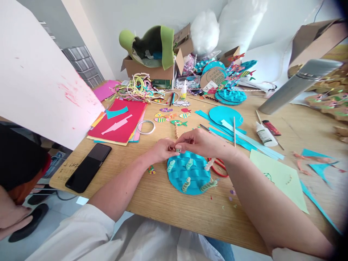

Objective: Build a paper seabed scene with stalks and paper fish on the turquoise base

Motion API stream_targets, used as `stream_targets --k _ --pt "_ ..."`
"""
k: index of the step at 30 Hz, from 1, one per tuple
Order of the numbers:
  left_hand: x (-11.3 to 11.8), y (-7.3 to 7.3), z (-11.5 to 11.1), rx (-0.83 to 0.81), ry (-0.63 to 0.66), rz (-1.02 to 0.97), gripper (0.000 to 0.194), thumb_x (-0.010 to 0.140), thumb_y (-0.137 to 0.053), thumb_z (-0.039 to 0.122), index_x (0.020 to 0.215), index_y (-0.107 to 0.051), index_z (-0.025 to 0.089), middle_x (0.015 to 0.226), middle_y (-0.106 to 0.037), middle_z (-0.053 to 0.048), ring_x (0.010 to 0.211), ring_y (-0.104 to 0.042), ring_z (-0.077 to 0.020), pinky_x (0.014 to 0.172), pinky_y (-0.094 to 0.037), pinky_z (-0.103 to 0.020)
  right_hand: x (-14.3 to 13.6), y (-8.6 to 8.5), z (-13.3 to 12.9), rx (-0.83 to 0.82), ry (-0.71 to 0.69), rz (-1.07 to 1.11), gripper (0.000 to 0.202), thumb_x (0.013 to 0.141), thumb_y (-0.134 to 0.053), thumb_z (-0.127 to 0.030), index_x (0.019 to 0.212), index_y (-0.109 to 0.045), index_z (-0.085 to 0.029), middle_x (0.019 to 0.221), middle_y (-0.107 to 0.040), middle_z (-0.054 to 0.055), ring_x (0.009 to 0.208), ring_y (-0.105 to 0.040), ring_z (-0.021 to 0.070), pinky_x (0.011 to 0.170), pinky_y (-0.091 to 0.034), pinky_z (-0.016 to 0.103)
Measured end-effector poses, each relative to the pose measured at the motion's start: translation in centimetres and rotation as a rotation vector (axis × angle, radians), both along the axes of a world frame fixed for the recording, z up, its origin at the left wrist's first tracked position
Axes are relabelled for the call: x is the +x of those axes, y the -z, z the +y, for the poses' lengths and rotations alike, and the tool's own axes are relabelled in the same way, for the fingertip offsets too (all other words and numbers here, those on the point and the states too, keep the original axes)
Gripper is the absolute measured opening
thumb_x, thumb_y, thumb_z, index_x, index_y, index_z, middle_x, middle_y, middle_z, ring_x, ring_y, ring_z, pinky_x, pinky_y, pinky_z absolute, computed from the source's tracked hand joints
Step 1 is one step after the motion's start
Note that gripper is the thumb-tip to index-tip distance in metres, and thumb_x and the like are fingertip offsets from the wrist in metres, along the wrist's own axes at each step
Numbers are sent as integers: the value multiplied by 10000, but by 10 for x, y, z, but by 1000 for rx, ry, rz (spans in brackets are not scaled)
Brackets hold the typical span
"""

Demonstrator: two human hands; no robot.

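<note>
Your forearms reach in from either side and converge, your right wrist raised and bent so that its fingers point down and left. Your left hand (164, 149) is nearly closed, its fingers curled and the tips pinched together; your right hand (198, 140) is narrowed to a pinch too, and the fingertips of both meet on a small pale-green piece (178, 149). That piece sits above the far-left rim of the woven blue paper disc (190, 169), which lies flat on the wooden table (152, 195) and carries coiled paper strips (186, 185). Your fingers cover most of the piece, so its shape is hard to make out. Your hands hide part of the disc's far edge, and your right forearm partly covers the red-handled scissors (221, 169).
</note>
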State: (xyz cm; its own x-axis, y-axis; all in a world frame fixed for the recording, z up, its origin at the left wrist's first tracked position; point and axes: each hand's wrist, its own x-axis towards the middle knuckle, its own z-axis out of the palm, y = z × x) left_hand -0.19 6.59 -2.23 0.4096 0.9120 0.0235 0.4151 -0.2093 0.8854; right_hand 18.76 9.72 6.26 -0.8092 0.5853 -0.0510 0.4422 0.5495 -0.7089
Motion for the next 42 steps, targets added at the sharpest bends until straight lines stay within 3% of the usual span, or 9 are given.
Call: stream_targets --k 4,9,13,18,27,33,42 --pt "1 -4 -1 -14 6 6 111 726 -664 259 699 -659 152 668 -597 21 632 -514 -115 597 -384 -213 4 -3 1 -23 40 48 338 859 -574 -440 966 -735 -164 733 -709 33 624 -586 122 549 -400 229" --pt "1 -4 -2 -5 -5 -5 210 735 -666 283 593 -587 149 561 -466 53 576 -421 -91 547 -316 -202 0 3 -2 46 36 -13 252 826 -626 -380 903 -746 -172 696 -689 17 592 -541 102 532 -357 224" --pt "2 -2 -1 -18 -12 -22 158 722 -677 280 658 -633 142 602 -517 44 599 -441 -95 561 -335 -206 -4 9 -2 85 33 -14 274 866 -554 -348 797 -731 -150 667 -689 27 560 -524 99 530 -350 232" --pt "1 0 0 -46 2 -38 183 731 -677 313 678 -661 139 592 -535 39 583 -448 -93 545 -330 -203 -5 11 1 -15 1 10 298 864 -548 -366 764 -726 -150 678 -709 32 582 -560 111 545 -391 228" --pt "0 4 0 -66 -25 -28 140 711 -699 263 767 -682 136 667 -611 15 610 -520 -108 568 -382 -210 8 0 8 -58 6 27 346 912 -498 -428 843 -716 -168 753 -725 33 686 -644 139 612 -462 236" --pt "1 2 -1 -71 -25 -21 106 694 -715 238 713 -677 142 696 -646 0 638 -550 -116 595 -415 -217 14 -3 11 -9 70 0 397 934 -458 -440 867 -723 -152 777 -740 42 673 -634 122 644 -451 238" --pt "0 0 0 -14 -43 -46 194 675 -760 225 852 -736 149 757 -610 -2 626 -496 -90 579 -386 -210 12 0 12 -2 100 -41 393 925 -465 -424 806 -724 -154 785 -746 40 596 -579 100 576 -402 227"
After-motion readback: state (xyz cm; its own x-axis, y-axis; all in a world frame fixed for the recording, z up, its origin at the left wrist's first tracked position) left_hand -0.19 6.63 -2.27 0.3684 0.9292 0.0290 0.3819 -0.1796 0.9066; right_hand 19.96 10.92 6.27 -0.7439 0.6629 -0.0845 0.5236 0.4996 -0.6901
